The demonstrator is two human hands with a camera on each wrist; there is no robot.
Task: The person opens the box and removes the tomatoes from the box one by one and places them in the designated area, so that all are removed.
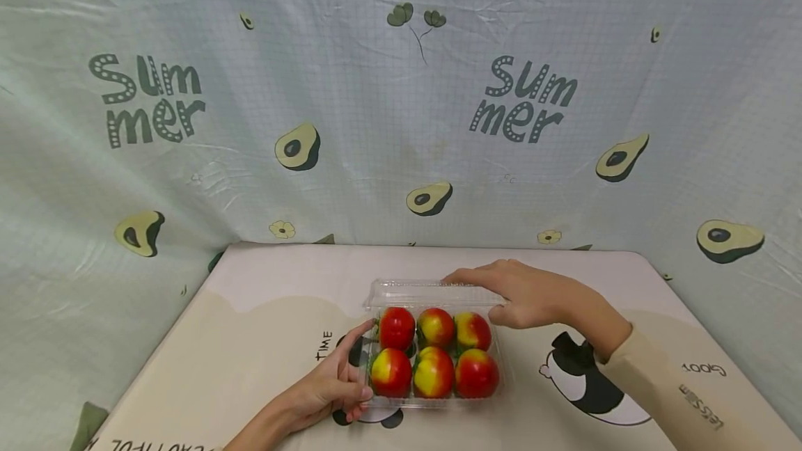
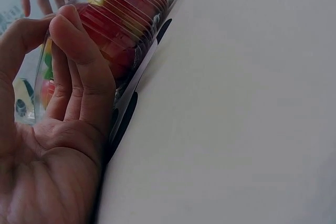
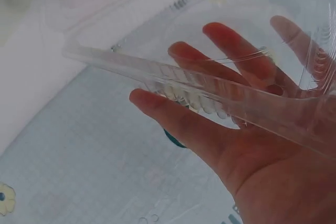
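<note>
A clear plastic fruit box stands on the table, holding several red-and-yellow apples in two rows. Its transparent lid is raised at the back. My left hand grips the box's left side, thumb by the front corner and index finger along the side. In the left wrist view its curled fingers lie against the ribbed wall. At the lid's right part, my right hand touches the plastic. The right wrist view shows its fingers straight and spread, several of them seen through the lid.
The table has a pale printed cover with cartoon figures and lettering. Behind it hangs a light curtain with avocado prints, which also runs along both sides.
</note>
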